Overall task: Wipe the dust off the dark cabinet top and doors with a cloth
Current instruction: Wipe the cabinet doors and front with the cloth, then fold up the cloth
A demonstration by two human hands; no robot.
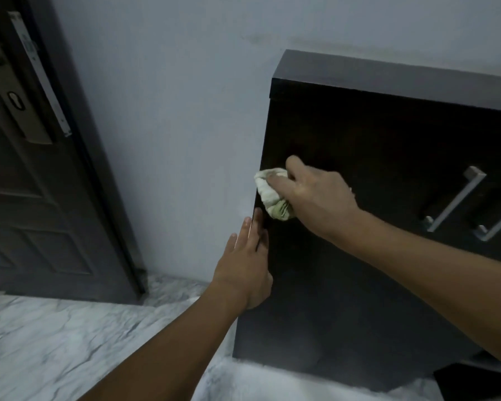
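Dim, soft blur, wide-angle edge warp

marble floor (41, 342) — dark cabinet (344, 285) standing on it

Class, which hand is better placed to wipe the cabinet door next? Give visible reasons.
The right hand: it grips the cloth against the cabinet door. The left hand holds nothing, fingers flat at the door's edge.

Home interior: marble floor (41, 342), panelled door (26, 198), dark cabinet (359, 285).
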